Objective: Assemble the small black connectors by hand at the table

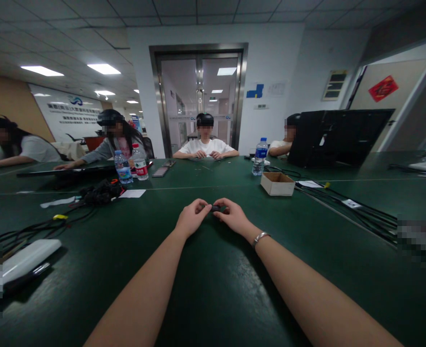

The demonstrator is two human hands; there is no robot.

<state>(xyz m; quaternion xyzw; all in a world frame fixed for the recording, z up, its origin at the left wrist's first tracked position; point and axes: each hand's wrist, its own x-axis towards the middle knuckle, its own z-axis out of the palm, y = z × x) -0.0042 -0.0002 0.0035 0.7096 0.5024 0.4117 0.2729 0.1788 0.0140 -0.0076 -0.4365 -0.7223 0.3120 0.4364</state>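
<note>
A small dark object [216, 208] is between my two hands, low over the green table [213, 270]. My left hand [194, 217] has its thumb and fingers pinched at the object's left end. From the other side, my right hand [232, 216] grips the right end between thumb and fingers; a silver bracelet [261, 238] circles that wrist. The fingers partly cover the object, and its exact shape is too small to tell.
An open cardboard box [277, 187] stands ahead to the right, near a water bottle [259, 156]. Two bottles, black cables [99, 193] and a white device [32, 258] are on the left. More cables [357, 209] run along the right. Several people sit around the table.
</note>
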